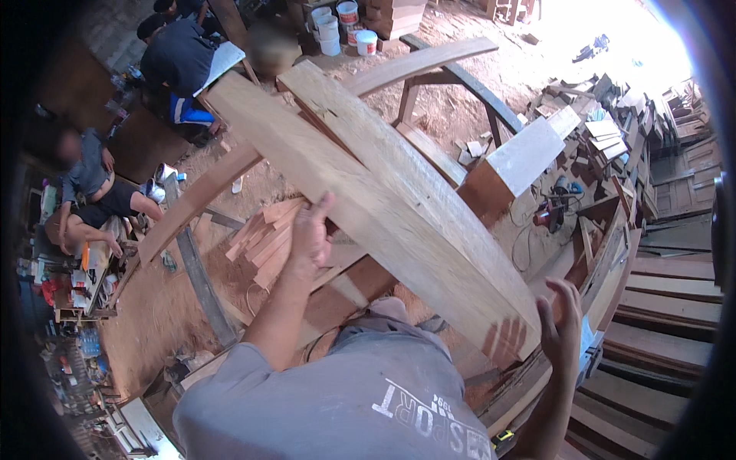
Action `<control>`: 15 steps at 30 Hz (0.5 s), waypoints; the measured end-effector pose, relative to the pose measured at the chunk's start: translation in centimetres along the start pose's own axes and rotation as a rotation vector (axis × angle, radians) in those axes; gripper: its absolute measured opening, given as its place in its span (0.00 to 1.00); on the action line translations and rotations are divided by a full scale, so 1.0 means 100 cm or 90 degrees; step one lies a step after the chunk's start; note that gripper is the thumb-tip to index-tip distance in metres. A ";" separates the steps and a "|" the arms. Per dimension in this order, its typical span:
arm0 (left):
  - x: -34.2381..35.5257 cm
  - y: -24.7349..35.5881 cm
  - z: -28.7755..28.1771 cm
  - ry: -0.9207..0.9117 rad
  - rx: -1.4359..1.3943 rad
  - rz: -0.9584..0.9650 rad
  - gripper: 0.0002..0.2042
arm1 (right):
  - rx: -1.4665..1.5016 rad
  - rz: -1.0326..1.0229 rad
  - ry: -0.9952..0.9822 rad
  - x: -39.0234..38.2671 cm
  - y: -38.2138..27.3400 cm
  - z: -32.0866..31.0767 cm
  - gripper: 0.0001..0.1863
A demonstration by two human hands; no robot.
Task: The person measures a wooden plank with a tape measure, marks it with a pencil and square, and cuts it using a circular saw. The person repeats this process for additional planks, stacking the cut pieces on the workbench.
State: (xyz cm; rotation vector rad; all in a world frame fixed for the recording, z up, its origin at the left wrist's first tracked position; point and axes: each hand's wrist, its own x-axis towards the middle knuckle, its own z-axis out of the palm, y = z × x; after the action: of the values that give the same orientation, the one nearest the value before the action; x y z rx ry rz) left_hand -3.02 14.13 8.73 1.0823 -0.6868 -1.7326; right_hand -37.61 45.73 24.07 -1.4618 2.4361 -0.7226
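My left hand [311, 234] grips the edge of a long pale wooden beam [382, 231] that slants from upper left to lower right, its fingers wrapped behind it. A second pale beam [368, 138] lies along its far side. My right hand [561, 314] is open at the beam's lower right end, fingers apart and slightly curled, casting a shadow on the wood; it holds nothing. Under and behind the beams are a curved brown plank [192, 192], a stack of short reddish strips [264, 241] and a pale-topped wooden block [517, 161].
A seated person [90, 176] is at the left, another bent person [175, 69] at the upper left. Buckets [330, 42] stand at the back. Scrap wood [606, 134], power tools [548, 215] with cords, and stacked boards [659, 299] fill the right. A dark rail [199, 268] runs at left.
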 end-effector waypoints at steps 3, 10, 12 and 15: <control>0.002 0.007 -0.059 0.026 -0.094 0.053 0.26 | -0.051 -0.074 -0.171 0.042 -0.010 0.025 0.27; -0.027 0.034 -0.104 0.176 -0.256 0.139 0.29 | -0.084 -0.122 -0.266 0.091 -0.024 0.098 0.57; -0.028 0.039 -0.114 0.222 -0.292 0.164 0.30 | -0.140 -0.093 -0.265 0.090 -0.037 0.111 0.60; -0.039 0.067 -0.120 0.320 -0.229 0.231 0.31 | -0.192 -0.059 -0.265 0.092 -0.052 0.124 0.64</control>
State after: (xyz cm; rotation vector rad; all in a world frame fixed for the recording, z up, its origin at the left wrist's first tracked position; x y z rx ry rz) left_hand 11.19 15.30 10.19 1.0078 -0.2230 -1.1501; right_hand -32.91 31.92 16.76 -1.6414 2.2266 -0.0450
